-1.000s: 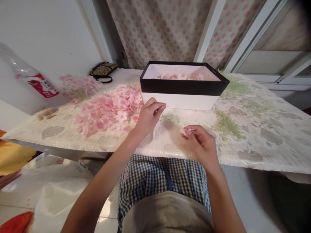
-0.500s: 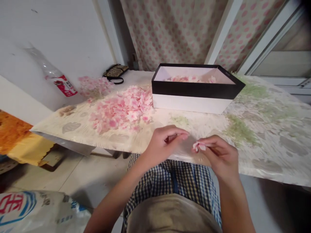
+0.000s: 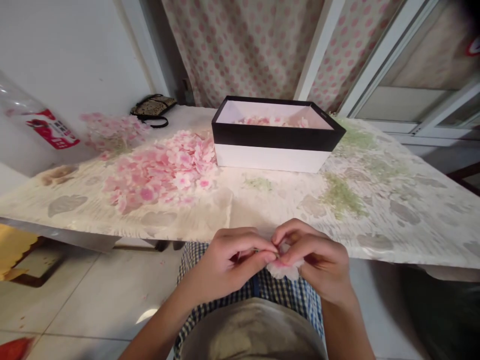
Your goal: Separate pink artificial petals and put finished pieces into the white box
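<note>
Blossom [image 3: 287, 270] sits between our hands: we pinch it with the right hand [image 3: 322, 261] and what looks like its stem [image 3: 257, 250] with the left hand [image 3: 230, 261], probably to steady it, while the petal pile [image 3: 161, 172] ahead of the left and the box [image 3: 268, 157] beyond both seem placed for easy reach.

Background items — mostly left and rear.
Clear bottle [image 3: 52, 130], red label, far left; black-and-tan pouch [image 3: 153, 105] with strap, back-left of table [image 3: 210, 222]; small tan item [image 3: 57, 175] near its left end. Pink-dotted curtain [image 3: 240, 45] behind, white-framed glass panel [image 3: 412, 60] right. Low left — yellow cloth [image 3: 13, 250], red item [image 3: 15, 348], tiled floor [image 3: 80, 300].
</note>
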A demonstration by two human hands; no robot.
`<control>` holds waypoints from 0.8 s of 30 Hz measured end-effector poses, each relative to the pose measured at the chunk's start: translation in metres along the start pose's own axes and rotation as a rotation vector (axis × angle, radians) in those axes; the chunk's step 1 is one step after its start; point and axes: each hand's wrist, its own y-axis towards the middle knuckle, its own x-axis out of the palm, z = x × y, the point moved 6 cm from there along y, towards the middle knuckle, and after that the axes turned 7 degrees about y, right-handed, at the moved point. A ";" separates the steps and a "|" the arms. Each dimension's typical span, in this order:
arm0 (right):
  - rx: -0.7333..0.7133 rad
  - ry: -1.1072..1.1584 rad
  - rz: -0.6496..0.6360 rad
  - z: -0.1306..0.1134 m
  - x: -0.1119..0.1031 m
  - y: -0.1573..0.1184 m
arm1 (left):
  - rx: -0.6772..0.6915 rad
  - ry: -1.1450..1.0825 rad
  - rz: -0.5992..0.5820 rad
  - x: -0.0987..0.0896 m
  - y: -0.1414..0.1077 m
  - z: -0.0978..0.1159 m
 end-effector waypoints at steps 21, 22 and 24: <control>0.130 -0.033 -0.170 0.010 0.003 0.000 | 0.050 0.142 -0.204 0.012 -0.004 0.000; 0.120 -0.032 -0.166 0.010 0.003 -0.001 | 0.043 0.131 -0.198 0.011 -0.003 -0.002; 0.121 0.001 -0.126 0.013 0.002 -0.001 | 0.017 0.087 -0.156 0.007 -0.002 -0.005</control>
